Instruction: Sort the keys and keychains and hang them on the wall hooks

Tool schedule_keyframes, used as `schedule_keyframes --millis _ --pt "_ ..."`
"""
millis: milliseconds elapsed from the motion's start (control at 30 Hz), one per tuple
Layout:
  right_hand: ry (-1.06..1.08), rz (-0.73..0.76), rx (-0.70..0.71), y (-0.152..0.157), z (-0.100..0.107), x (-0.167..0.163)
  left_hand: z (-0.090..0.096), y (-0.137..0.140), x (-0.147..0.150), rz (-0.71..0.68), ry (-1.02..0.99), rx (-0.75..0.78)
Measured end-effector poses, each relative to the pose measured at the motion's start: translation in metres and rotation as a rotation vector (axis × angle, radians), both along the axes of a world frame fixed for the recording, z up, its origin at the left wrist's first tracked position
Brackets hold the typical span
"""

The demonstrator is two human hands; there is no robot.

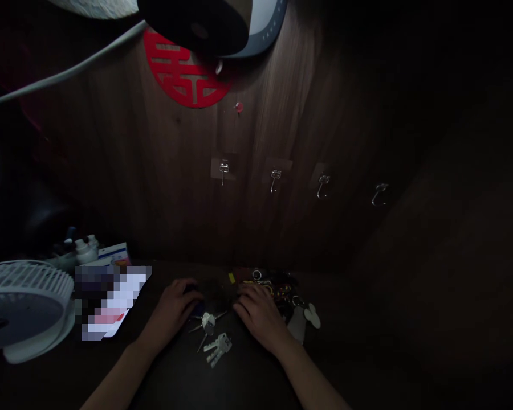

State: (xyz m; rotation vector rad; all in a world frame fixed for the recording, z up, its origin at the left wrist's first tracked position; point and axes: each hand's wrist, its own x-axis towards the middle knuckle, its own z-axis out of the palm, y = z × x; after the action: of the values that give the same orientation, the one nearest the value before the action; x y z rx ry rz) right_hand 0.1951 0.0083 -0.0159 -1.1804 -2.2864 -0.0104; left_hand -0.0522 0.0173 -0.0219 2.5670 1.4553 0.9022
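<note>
On the dark table my left hand point(176, 304) lies with its fingers spread forward, left of a bunch of keys point(208, 323) near a small purple item point(198, 310). A second bunch of silver keys point(218, 348) lies nearer me, apart from both hands. My right hand point(259, 316) rests palm down with fingers extended, touching the near edge of a heap of cords and keyrings point(277, 285). Beside its wrist are a flat grey piece point(298, 324) and pale oval tags point(312, 316). Between the hands is a dark, fuzzy item point(214, 291), hard to make out.
Four metal hooks, among them one hook point(224, 169), are stuck on the wooden back panel point(188, 199). Left stand a white fan point(25, 307), small white bottles point(85, 250) and a lit, blurred phone point(119, 307). A red paper cut-out point(188, 74) and a dark rounded device point(196, 28) are above.
</note>
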Motion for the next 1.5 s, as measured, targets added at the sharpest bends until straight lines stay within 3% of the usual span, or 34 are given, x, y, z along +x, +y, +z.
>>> schedule_keyframes --millis 400,733,867,1100,1267,1500 --pt "0.060 -0.092 0.056 0.006 -0.003 0.010 0.008 -0.008 0.005 0.013 0.033 -0.033" --pt "0.104 -0.048 0.076 0.005 0.002 0.008 0.014 -0.011 0.012 -0.025 -0.018 -0.202" --pt "0.147 -0.017 0.085 0.002 0.008 0.005 0.017 -0.012 0.015 -0.018 -0.179 -0.302" --pt "0.171 0.037 0.064 -0.002 0.012 0.001 0.032 -0.013 0.027 0.134 -0.736 -0.484" --pt "0.195 0.076 0.041 -0.007 0.017 -0.005 0.038 -0.019 0.037 0.070 -0.887 -0.687" --pt "0.291 0.087 -0.110 -0.013 0.019 -0.014 0.032 -0.021 0.045 -0.060 -0.930 -0.747"
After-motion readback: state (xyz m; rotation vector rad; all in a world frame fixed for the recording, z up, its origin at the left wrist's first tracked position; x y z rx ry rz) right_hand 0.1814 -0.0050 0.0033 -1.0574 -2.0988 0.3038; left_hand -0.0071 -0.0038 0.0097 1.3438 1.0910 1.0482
